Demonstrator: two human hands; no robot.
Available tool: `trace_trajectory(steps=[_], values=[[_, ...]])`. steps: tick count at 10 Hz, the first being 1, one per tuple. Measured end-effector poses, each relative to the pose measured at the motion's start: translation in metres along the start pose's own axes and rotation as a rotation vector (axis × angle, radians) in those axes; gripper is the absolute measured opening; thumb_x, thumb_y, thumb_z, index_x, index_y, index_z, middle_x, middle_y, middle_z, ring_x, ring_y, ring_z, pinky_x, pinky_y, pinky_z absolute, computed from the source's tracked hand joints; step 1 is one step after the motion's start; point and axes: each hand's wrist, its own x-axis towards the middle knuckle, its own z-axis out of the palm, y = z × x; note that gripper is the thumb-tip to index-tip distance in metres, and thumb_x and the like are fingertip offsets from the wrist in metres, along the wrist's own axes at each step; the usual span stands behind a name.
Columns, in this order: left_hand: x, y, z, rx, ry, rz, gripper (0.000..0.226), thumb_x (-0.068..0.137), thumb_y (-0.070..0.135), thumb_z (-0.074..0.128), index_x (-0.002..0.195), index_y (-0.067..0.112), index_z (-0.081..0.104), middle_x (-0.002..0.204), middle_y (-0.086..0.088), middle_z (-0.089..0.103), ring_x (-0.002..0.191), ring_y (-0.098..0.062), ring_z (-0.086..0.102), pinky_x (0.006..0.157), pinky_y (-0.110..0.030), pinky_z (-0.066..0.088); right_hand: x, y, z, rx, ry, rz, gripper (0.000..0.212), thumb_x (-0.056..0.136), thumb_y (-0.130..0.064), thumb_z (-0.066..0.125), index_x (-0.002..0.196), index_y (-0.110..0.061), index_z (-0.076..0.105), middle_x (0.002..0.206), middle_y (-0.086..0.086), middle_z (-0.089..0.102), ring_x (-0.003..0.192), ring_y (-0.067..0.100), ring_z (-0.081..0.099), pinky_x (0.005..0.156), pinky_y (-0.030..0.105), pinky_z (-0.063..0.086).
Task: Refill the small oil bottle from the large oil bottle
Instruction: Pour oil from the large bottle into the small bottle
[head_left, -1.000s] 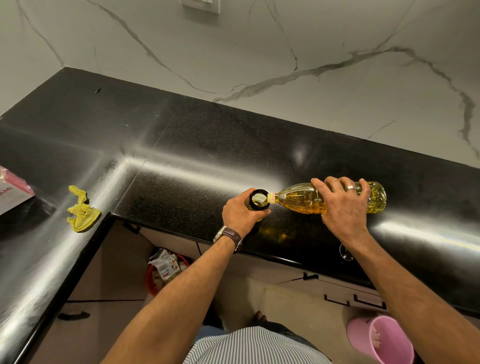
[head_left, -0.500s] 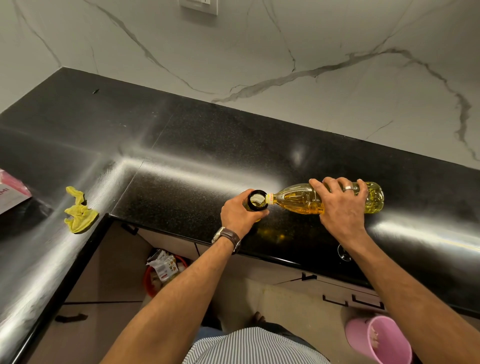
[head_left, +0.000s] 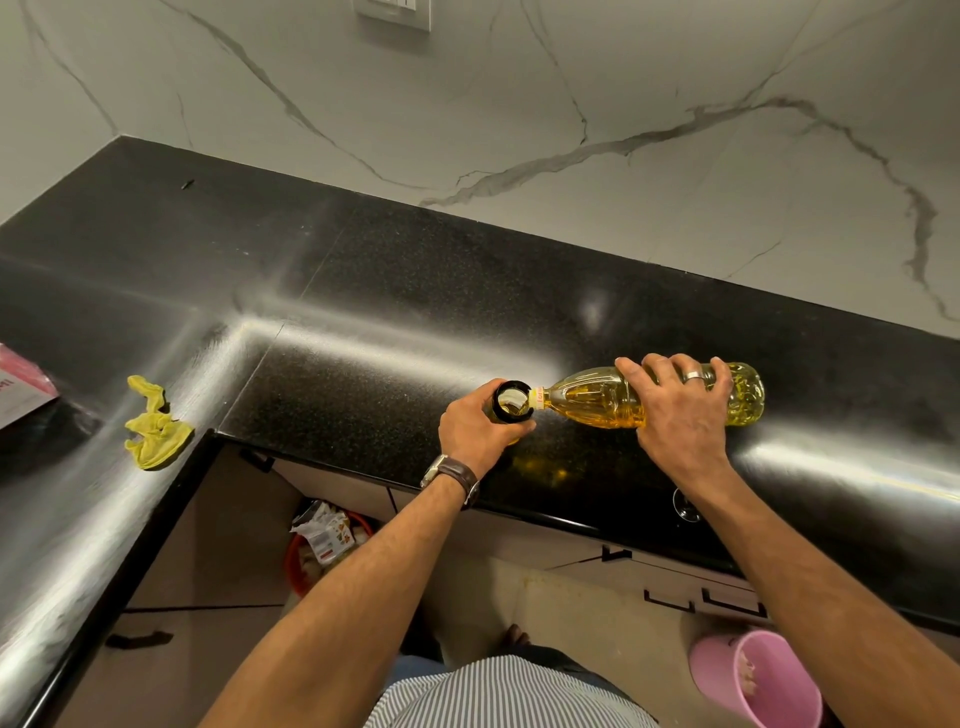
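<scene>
My right hand (head_left: 680, 410) grips the large clear oil bottle (head_left: 597, 397), which lies nearly horizontal above the black counter with yellow oil inside. Its neck touches the dark round mouth of the small oil bottle (head_left: 511, 400). My left hand (head_left: 480, 434) is wrapped around the small bottle and holds it upright on the counter; the hand hides most of its body. A yellow glint of oil reflects on the counter below the bottles.
A crumpled yellow cloth (head_left: 153, 423) lies on the left counter wing, beside a pink packet (head_left: 21, 387) at the left edge. The black counter (head_left: 363, 312) meets a marble wall. On the floor below are a red bin (head_left: 322, 545) and a pink bucket (head_left: 756, 680).
Both hands and both bottles hold nearly the same pose. The large bottle stays tipped at the small bottle's mouth.
</scene>
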Motion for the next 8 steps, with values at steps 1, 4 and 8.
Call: trace_trajectory(steps=[1,4,8], values=[[-0.0001,0.0001,-0.0002,0.001,0.000,-0.002,0.053,0.069,0.044,0.094,0.117,0.034,0.073,0.105,0.015,0.077,0.102,-0.003,0.068,0.090,-0.024,0.053,-0.0001,-0.0001,-0.0005,0.004,0.001,-0.001,0.085,0.073,-0.017,0.085,0.147,-0.034,0.047,0.139,0.006,0.060,0.130,0.035,0.052,0.112,0.066,0.029],[0.0003,-0.0008,0.0000,0.002,0.000,-0.007,0.054,0.068,0.044,0.094,0.117,0.035,0.074,0.106,0.016,0.077,0.102,-0.001,0.067,0.089,-0.020,0.051,0.0006,-0.0001,0.0004,-0.002,-0.001,-0.002,0.084,0.074,-0.020,0.086,0.147,-0.034,0.047,0.139,0.006,0.060,0.130,0.035,0.052,0.112,0.066,0.029],[0.0003,-0.0031,0.0009,-0.008,0.008,-0.008,0.057,0.066,0.046,0.094,0.118,0.036,0.073,0.105,0.017,0.077,0.103,-0.003,0.069,0.093,-0.034,0.058,0.0003,-0.0001,0.0008,-0.008,-0.001,0.008,0.084,0.075,-0.019,0.086,0.147,-0.035,0.047,0.140,0.005,0.060,0.131,0.035,0.052,0.113,0.066,0.027]])
